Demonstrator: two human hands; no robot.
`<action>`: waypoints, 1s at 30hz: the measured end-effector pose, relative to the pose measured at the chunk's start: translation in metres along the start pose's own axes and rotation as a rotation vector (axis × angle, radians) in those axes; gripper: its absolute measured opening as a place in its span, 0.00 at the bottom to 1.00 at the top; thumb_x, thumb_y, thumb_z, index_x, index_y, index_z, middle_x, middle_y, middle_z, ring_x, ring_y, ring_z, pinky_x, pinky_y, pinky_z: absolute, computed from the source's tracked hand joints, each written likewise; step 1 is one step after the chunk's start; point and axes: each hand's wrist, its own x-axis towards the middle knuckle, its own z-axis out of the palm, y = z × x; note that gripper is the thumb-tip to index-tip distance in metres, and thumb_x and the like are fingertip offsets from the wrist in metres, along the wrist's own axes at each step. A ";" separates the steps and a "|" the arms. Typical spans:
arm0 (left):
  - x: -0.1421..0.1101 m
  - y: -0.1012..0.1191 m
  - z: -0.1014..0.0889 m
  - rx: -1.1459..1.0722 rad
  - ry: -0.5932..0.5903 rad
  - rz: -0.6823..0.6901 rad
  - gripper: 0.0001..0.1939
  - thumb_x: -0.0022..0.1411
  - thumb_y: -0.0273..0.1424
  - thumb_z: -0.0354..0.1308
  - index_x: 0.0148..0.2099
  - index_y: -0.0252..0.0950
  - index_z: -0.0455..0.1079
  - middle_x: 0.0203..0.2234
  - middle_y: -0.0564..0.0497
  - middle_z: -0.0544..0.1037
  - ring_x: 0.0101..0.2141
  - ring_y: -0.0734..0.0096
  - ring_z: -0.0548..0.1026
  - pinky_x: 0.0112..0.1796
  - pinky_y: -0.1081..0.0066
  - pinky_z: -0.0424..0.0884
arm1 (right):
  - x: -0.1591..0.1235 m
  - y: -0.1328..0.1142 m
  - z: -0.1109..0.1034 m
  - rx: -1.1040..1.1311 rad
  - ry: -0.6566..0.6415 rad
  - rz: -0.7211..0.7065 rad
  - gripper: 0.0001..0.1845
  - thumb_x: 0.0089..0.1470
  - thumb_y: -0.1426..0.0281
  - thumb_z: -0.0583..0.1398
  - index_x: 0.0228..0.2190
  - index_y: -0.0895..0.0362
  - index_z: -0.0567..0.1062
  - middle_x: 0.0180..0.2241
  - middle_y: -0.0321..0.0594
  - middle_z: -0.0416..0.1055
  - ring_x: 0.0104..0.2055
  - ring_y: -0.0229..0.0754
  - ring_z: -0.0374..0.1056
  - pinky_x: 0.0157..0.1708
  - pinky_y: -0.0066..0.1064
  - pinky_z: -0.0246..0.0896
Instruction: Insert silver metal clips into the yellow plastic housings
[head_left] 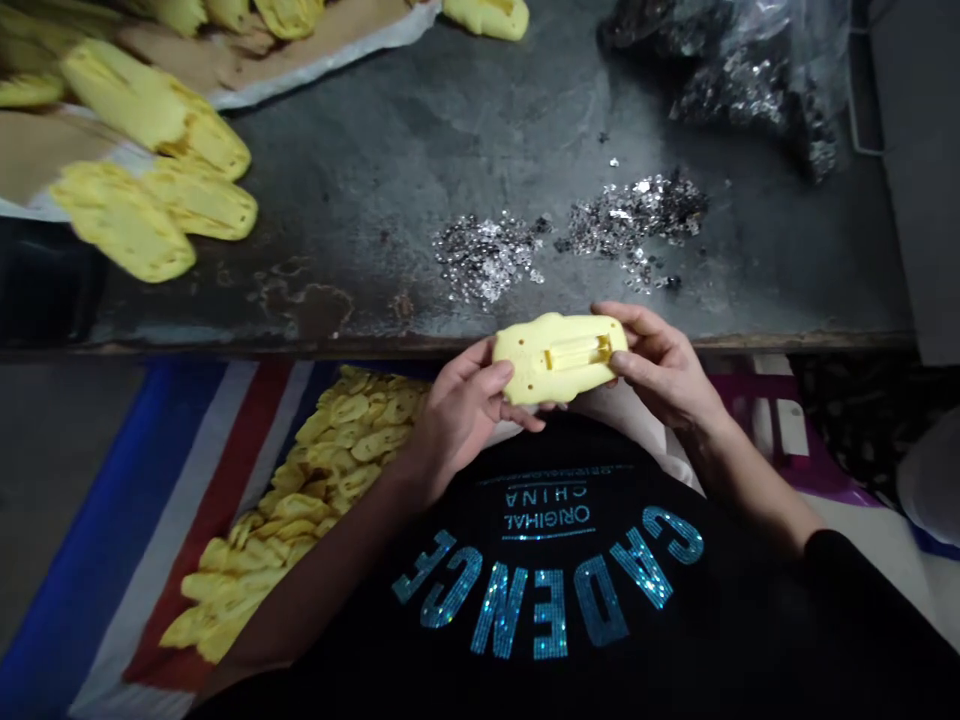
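Between my two hands, just off the table's front edge, is a yellow plastic casing (536, 362) with an open battery slot and small screw holes facing up. My left hand (469, 395) grips its left end, thumb on top and fingers beneath. At the other end, my right hand (660, 365) pinches the casing close to the slot, thumb and index finger on it. Beyond the hands, two piles of small shiny metal pieces lie on the table, a left pile (487, 257) and a right pile (630, 220).
The dark metal table (337, 180) carries several yellow casings (127, 220) at the left. A clear plastic bag (750, 80) of metal pieces sits back right. Below, a striped sack (187, 500) holds many yellow parts (330, 470). A purple stool (832, 485) stands at the right.
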 end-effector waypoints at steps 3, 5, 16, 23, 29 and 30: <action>-0.005 -0.005 -0.012 0.069 0.019 -0.075 0.30 0.58 0.46 0.81 0.55 0.34 0.81 0.42 0.38 0.92 0.31 0.50 0.91 0.22 0.65 0.85 | -0.007 0.000 0.000 -0.020 -0.088 0.053 0.37 0.59 0.50 0.81 0.63 0.48 0.81 0.52 0.39 0.88 0.47 0.42 0.83 0.46 0.34 0.84; -0.007 -0.007 -0.018 0.085 0.029 -0.098 0.27 0.59 0.44 0.81 0.53 0.33 0.82 0.42 0.38 0.93 0.31 0.50 0.91 0.23 0.66 0.85 | -0.015 -0.007 -0.009 -0.143 -0.089 0.010 0.37 0.62 0.52 0.79 0.66 0.47 0.80 0.56 0.41 0.88 0.52 0.45 0.84 0.55 0.40 0.84; 0.003 -0.001 -0.007 -0.072 0.164 0.018 0.24 0.62 0.39 0.80 0.55 0.29 0.86 0.51 0.35 0.93 0.38 0.52 0.92 0.27 0.68 0.85 | 0.019 -0.036 -0.085 -1.616 0.367 -0.480 0.11 0.76 0.57 0.67 0.46 0.48 0.87 0.40 0.41 0.82 0.49 0.55 0.76 0.55 0.55 0.69; 0.003 0.000 -0.006 -0.056 0.185 0.029 0.23 0.60 0.40 0.81 0.51 0.29 0.85 0.44 0.36 0.94 0.31 0.53 0.90 0.24 0.68 0.83 | 0.041 -0.025 -0.069 -1.683 0.337 -0.415 0.16 0.78 0.53 0.63 0.43 0.49 0.83 0.41 0.43 0.79 0.51 0.58 0.72 0.59 0.60 0.65; 0.001 -0.004 -0.006 -0.041 0.182 -0.029 0.26 0.60 0.42 0.82 0.52 0.30 0.84 0.45 0.37 0.94 0.32 0.52 0.91 0.26 0.65 0.86 | 0.018 -0.029 -0.061 -1.571 0.195 -0.469 0.11 0.79 0.60 0.63 0.46 0.46 0.87 0.38 0.39 0.79 0.47 0.53 0.72 0.51 0.48 0.62; 0.001 -0.005 -0.006 -0.044 0.169 -0.038 0.26 0.62 0.42 0.80 0.54 0.30 0.85 0.47 0.36 0.94 0.36 0.51 0.92 0.27 0.66 0.86 | 0.015 -0.029 -0.060 -1.553 0.200 -0.469 0.11 0.79 0.61 0.63 0.47 0.46 0.87 0.39 0.38 0.80 0.46 0.52 0.72 0.50 0.47 0.62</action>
